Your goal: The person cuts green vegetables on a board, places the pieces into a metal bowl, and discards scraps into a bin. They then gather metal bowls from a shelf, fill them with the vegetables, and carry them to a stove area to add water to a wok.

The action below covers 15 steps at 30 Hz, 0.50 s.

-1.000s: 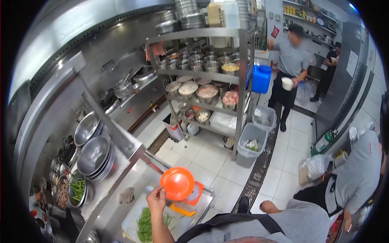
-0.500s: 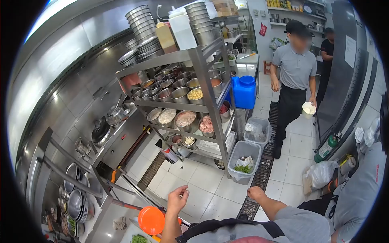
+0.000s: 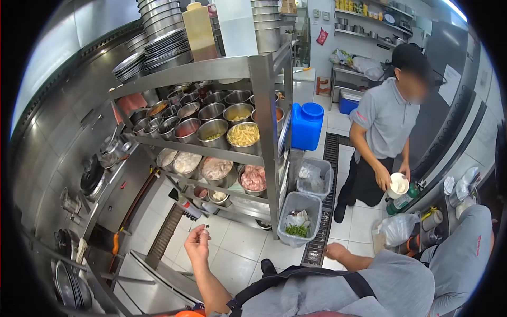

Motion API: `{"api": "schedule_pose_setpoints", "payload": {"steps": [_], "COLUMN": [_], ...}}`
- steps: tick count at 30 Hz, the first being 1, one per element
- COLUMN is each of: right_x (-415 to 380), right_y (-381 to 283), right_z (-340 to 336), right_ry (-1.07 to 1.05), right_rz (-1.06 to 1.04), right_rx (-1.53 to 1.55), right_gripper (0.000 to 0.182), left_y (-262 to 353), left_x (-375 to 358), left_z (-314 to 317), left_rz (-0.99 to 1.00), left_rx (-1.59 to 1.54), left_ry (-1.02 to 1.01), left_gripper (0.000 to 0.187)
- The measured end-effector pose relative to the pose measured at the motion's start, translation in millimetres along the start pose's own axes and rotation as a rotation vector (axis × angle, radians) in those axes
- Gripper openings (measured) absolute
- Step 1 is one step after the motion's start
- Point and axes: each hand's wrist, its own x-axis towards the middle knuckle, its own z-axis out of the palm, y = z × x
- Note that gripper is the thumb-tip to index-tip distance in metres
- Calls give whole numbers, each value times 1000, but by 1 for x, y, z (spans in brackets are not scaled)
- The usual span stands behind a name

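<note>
My left hand [image 3: 197, 243] is raised in front of the metal rack, over the tiled floor. Its fingers are loosely bent, apart from the thumb, and I see nothing held in it. My right hand [image 3: 336, 252] hangs low beside the floor drain, fingers curled in and nothing showing in them. Nearest to it is a grey plastic bin [image 3: 317, 232] with green leaves [image 3: 298, 230] in the bottom. The rack [image 3: 265, 116] carries metal pots of ingredients, among them pale yellow strips [image 3: 243, 134] and raw pink meat [image 3: 254, 177].
A co-worker [image 3: 388, 119] in a grey shirt stands ahead on the right, both hands at a white tub [image 3: 398, 186]. Another grey-clothed person [image 3: 458, 261] is close on my right. A blue jerrycan [image 3: 307, 127] stands behind the bins. A steel counter [image 3: 119, 195] runs along the left.
My view has moved closer to the rack, and the orange lid has slid almost out of the bottom edge. The co-worker has come nearer and now has both hands at the tub.
</note>
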Motion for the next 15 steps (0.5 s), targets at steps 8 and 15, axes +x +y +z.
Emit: {"api": "schedule_pose_setpoints", "payload": {"steps": [8, 15], "right_x": [84, 124], "right_y": [-18, -11], "right_z": [-144, -292], "right_ry": [682, 1085], "right_rz": [200, 74], "right_rx": [475, 702], "right_gripper": [22, 20], "left_y": [118, 270], "left_x": [124, 133], "left_z": [43, 108], "left_rz": [472, 1151], "left_rx": [-212, 77], "left_ry": [-124, -450], "left_gripper": [17, 24]}}
